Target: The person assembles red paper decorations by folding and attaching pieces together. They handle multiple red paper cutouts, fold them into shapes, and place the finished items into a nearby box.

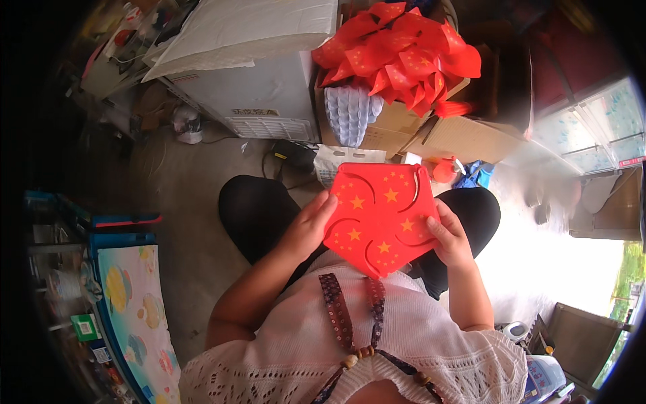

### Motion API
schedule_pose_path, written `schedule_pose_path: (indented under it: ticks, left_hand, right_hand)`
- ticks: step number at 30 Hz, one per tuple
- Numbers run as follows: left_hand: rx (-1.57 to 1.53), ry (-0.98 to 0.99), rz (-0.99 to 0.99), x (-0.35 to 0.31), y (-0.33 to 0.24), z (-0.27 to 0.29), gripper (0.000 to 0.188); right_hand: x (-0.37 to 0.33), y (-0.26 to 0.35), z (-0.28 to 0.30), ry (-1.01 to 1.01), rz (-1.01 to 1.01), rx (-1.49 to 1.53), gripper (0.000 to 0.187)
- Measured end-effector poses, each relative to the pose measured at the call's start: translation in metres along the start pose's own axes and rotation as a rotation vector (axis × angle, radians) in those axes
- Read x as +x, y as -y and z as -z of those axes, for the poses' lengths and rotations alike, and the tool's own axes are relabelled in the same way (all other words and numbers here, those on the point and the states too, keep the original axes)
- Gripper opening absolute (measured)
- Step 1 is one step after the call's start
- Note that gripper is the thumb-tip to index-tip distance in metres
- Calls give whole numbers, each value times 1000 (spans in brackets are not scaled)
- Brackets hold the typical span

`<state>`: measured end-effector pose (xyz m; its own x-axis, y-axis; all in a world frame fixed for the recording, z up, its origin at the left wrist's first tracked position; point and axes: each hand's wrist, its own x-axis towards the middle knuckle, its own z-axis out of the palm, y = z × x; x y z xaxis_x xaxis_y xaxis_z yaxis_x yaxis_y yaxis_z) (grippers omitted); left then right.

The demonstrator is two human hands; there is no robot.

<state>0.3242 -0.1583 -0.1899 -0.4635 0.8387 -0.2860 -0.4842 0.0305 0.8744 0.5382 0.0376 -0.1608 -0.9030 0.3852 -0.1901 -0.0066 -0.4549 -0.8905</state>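
Between my two hands is a flat red five-sided sheet (381, 219) with yellow stars and curved slits near its corners. It is held up in front of my chest, above my lap. My left hand (311, 223) grips its left edge, the thumb toward me. At the right edge my right hand (449, 234) pinches the sheet, with its thumb lying on the printed face. The fingers behind the sheet are hidden. Beyond it, a heap of red star-printed pieces (404, 57), folded and pointed, rises from a cardboard box (390, 131).
A white chest-like appliance (249, 101) stands ahead on the left. Pale blue quilted cloth (351, 114) hangs by the box. On the floor lie a black bag-like object (293, 158) and a blue crumpled item (476, 175). A patterned-top table (138, 316) is at my left.
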Motion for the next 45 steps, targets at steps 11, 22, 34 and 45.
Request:
schedule_pose_path:
  ticks: [11,22,34,45]
  left_hand:
    - [-135,-49,-2,-6,9,-10,40]
    - [110,-95,-293,-3,-8,-13,31]
    - [-306,-145,-242,-4,-24,-17,40]
    - [-306,-70,-566,1,-181,-12,43]
  right_hand:
    - [3,-7,-14,-62,26,69,40]
    - [26,12,-18,-67,76,-217,44]
    - [57,59,-63,-234,406,-733,36]
    - [166,197,-129,-100,519,-667,29]
